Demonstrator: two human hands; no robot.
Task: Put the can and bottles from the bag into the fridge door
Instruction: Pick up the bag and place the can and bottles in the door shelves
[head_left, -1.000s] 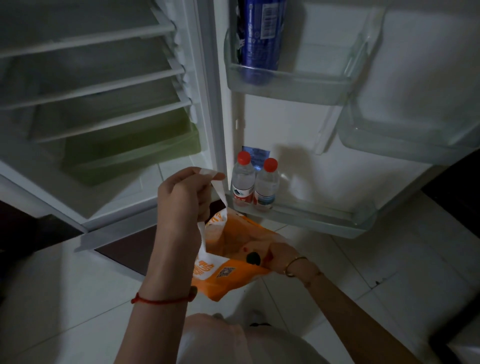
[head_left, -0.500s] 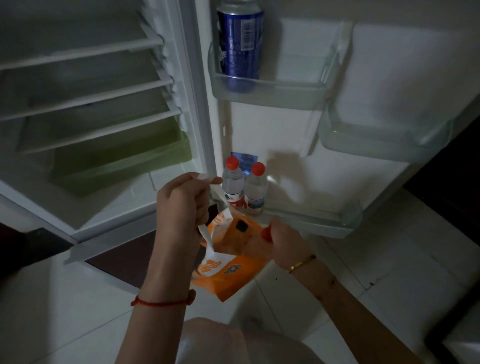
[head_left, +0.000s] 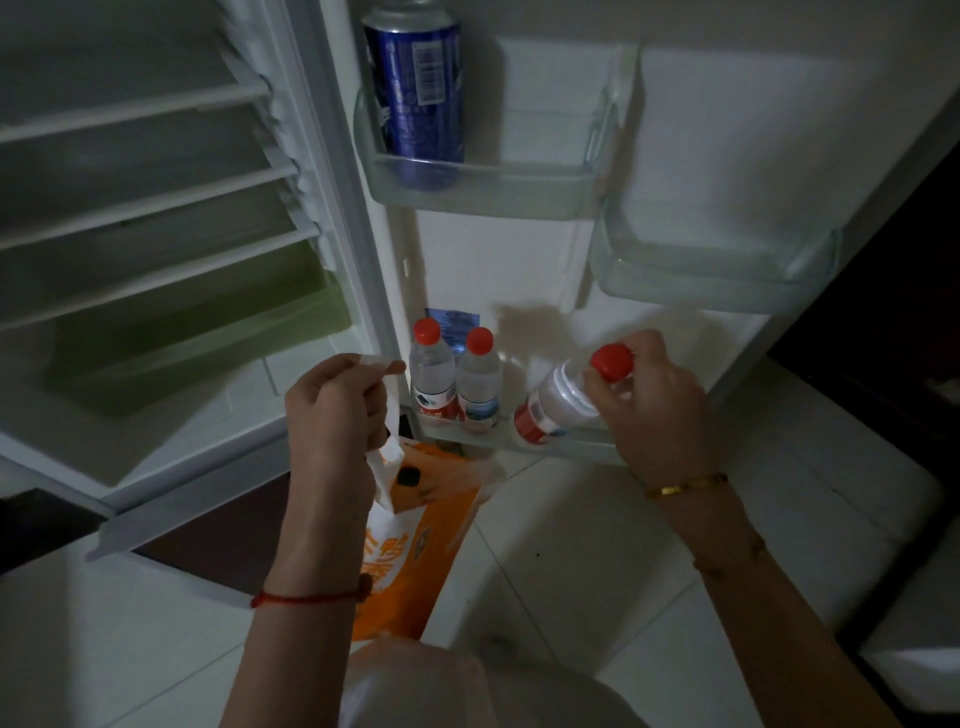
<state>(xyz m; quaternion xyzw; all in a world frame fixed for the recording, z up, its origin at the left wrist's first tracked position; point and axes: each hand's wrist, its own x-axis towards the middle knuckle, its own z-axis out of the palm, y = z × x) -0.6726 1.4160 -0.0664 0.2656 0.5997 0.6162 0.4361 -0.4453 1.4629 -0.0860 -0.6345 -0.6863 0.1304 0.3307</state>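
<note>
The scene is dimly and evenly lit. A soft shadow is cast on the white inner fridge door panel (head_left: 524, 270). Straight edges are bowed by wide-angle distortion; fine detail is smeared.

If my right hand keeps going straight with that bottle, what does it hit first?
Probably the bottom door shelf: the right hand tilts the bottle base-first toward it, beside the two standing bottles. Depth is uncertain.
</note>
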